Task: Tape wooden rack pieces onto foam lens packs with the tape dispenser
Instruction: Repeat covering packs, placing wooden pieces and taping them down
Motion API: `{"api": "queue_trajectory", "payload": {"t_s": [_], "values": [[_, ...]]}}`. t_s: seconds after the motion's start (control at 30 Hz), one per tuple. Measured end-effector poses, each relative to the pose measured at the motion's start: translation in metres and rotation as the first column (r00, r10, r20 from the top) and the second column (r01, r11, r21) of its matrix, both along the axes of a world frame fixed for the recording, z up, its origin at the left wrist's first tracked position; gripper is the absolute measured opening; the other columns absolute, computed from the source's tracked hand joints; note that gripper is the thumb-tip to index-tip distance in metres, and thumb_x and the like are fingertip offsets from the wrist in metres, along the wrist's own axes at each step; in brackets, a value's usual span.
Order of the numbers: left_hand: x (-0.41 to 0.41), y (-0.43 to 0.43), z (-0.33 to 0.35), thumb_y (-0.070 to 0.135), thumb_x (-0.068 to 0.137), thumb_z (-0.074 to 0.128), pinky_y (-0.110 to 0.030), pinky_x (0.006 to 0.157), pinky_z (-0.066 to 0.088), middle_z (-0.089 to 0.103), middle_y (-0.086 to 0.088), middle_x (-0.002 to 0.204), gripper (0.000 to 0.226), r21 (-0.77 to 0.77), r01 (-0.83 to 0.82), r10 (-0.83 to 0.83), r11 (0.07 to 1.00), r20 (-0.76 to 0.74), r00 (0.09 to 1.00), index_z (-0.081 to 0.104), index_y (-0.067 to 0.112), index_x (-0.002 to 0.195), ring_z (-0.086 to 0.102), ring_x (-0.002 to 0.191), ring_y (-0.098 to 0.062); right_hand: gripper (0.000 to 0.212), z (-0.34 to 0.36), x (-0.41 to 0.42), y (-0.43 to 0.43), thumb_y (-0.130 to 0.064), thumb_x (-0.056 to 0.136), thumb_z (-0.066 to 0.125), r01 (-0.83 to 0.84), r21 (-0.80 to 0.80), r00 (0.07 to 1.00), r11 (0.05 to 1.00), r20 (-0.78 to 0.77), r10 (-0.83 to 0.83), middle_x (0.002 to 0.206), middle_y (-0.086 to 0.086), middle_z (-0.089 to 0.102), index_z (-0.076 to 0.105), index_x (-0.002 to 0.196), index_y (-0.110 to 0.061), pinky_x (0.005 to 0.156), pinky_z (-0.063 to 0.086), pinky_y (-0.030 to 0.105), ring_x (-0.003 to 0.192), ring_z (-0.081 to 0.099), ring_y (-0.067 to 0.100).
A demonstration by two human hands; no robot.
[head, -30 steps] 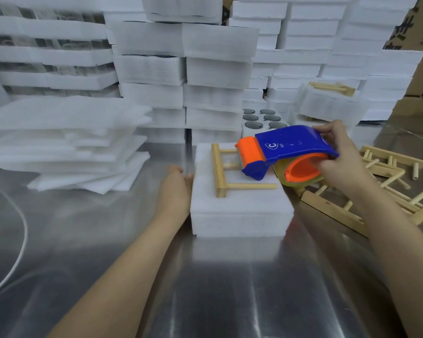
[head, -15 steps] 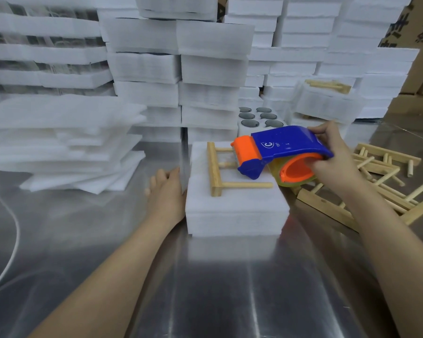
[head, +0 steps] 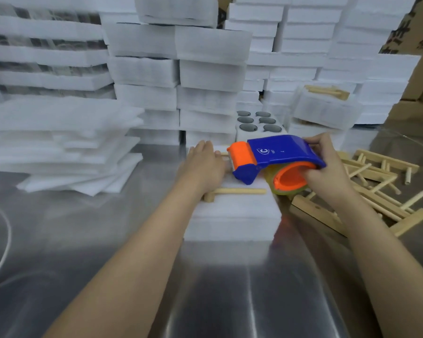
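A white foam lens pack (head: pixel 232 215) lies on the metal table (head: pixel 230 289) in front of me. A wooden rack piece (head: pixel 239 191) lies on top of it, mostly hidden under my left hand (head: pixel 203 164), which rests flat on the rack with its fingers extended. My right hand (head: pixel 325 164) grips the blue and orange tape dispenser (head: pixel 274 157) by its rear and the orange roll core. The dispenser's orange front end hovers over the pack, right beside my left hand's fingers.
Loose wooden rack pieces (head: pixel 376 189) are piled to the right. Flat foam sheets (head: pixel 66 147) are stacked at left. Tall stacks of foam packs (head: pixel 205 69) fill the back; an open pack with round holes (head: pixel 257 123) sits behind. A white cable (head: pixel 5 245) curves at far left.
My left hand has moved from the pack's left side up onto the rack piece on top. The dispenser has stayed over the pack in my right hand.
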State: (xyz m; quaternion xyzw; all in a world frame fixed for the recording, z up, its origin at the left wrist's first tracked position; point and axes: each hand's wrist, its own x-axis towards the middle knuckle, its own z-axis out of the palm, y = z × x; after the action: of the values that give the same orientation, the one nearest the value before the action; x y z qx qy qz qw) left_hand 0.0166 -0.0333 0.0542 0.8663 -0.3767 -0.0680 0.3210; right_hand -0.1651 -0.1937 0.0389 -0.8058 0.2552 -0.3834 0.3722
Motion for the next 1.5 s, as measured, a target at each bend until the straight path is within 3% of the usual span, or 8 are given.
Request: {"api": "queue_trajectory", "payload": {"t_s": [0.13, 0.2, 0.43, 0.73, 1.07, 1.2, 1.37, 1.5], "values": [[-0.001, 0.0, 0.003, 0.025, 0.104, 0.019, -0.055, 0.115, -0.003, 0.017, -0.004, 0.16, 0.052, 0.167, -0.024, 0.021, 0.986, 0.023, 1.0, 0.011, 0.011, 0.153, 0.008, 0.148, -0.025, 0.05, 0.004, -0.002, -0.003, 0.001, 0.081, 0.069, -0.017, 0.016, 1.0, 1.0, 0.016, 0.017, 0.1, -0.014, 0.062, 0.045, 0.108, -0.035, 0.06, 0.052, 0.014, 0.084, 0.063, -0.004], [-0.002, 0.001, 0.004, 0.025, 0.105, 0.018, -0.054, 0.115, -0.007, 0.014, -0.002, 0.161, 0.053, 0.189, -0.021, 0.016, 0.982, 0.028, 0.999, 0.006, 0.014, 0.155, 0.004, 0.149, -0.023, 0.054, 0.005, -0.002, -0.004, 0.002, 0.08, 0.071, -0.03, 0.021, 0.999, 0.999, 0.037, 0.029, 0.101, -0.017, 0.06, 0.047, 0.108, -0.037, 0.06, 0.051, 0.011, 0.086, 0.061, -0.008], [-0.004, 0.002, 0.007, 0.022, 0.104, 0.019, -0.058, 0.115, -0.004, 0.037, -0.011, 0.148, 0.044, 0.196, -0.018, 0.014, 0.98, 0.022, 1.0, 0.026, 0.007, 0.145, 0.02, 0.144, -0.027, 0.066, 0.01, -0.003, -0.007, -0.007, 0.078, 0.076, -0.04, 0.046, 0.999, 0.998, 0.016, 0.04, 0.106, -0.017, 0.059, 0.042, 0.121, -0.044, 0.059, 0.056, 0.018, 0.089, 0.064, -0.005], [-0.001, 0.004, 0.007, 0.026, 0.104, 0.016, -0.061, 0.114, -0.008, 0.03, -0.003, 0.155, 0.047, 0.211, -0.009, 0.0, 0.977, 0.042, 0.999, 0.02, 0.014, 0.149, 0.001, 0.149, -0.018, 0.075, 0.016, -0.015, -0.023, 0.003, 0.078, 0.073, -0.039, -0.01, 0.997, 0.999, -0.063, 0.038, 0.102, -0.016, 0.061, 0.037, 0.125, -0.044, 0.056, 0.049, 0.008, 0.085, 0.063, -0.009], [-0.003, 0.006, 0.008, 0.019, 0.101, 0.018, -0.064, 0.112, 0.0, 0.05, -0.016, 0.129, 0.026, 0.173, -0.029, 0.031, 0.985, -0.013, 0.999, 0.039, 0.009, 0.112, 0.033, 0.133, -0.026, 0.08, 0.02, -0.025, -0.031, 0.001, 0.077, 0.075, -0.063, -0.018, 0.986, 0.998, -0.156, 0.059, 0.109, -0.017, 0.059, 0.037, 0.138, -0.035, 0.059, 0.05, 0.012, 0.093, 0.061, -0.009], [-0.005, 0.005, 0.009, 0.02, 0.102, 0.018, -0.063, 0.113, 0.0, 0.046, -0.014, 0.137, 0.037, 0.196, -0.035, 0.034, 0.98, 0.006, 0.999, 0.035, 0.004, 0.131, 0.03, 0.136, -0.026, 0.077, 0.022, -0.068, -0.046, -0.012, 0.076, 0.077, 0.036, 0.016, 0.994, 0.999, -0.102, -0.034, 0.106, -0.02, 0.06, 0.039, 0.135, -0.044, 0.07, 0.048, 0.021, 0.092, 0.062, -0.008], [-0.007, 0.005, 0.009, 0.022, 0.103, 0.017, -0.062, 0.114, 0.0, 0.047, -0.01, 0.133, 0.037, 0.195, -0.037, 0.03, 0.98, 0.041, 0.999, 0.034, 0.005, 0.131, 0.029, 0.137, -0.024, 0.066, 0.015, -0.094, -0.055, -0.01, 0.078, 0.074, 0.096, -0.019, 0.993, 0.995, -0.066, -0.097, 0.107, -0.027, 0.06, 0.047, 0.125, -0.049, 0.075, 0.05, 0.025, 0.097, 0.06, -0.009], [-0.016, 0.001, 0.016, 0.016, 0.1, 0.022, -0.065, 0.111, -0.007, 0.022, -0.01, 0.156, 0.053, 0.424, -0.126, 0.05, 0.897, 0.186, 0.981, 0.011, 0.004, 0.151, 0.015, 0.146, -0.028, 0.063, 0.015, -0.089, -0.055, -0.008, 0.082, 0.071, 0.099, -0.026, 0.995, 0.995, -0.013, -0.099, 0.111, -0.024, 0.059, 0.048, 0.128, -0.046, 0.074, 0.049, 0.022, 0.102, 0.058, -0.004]]}}
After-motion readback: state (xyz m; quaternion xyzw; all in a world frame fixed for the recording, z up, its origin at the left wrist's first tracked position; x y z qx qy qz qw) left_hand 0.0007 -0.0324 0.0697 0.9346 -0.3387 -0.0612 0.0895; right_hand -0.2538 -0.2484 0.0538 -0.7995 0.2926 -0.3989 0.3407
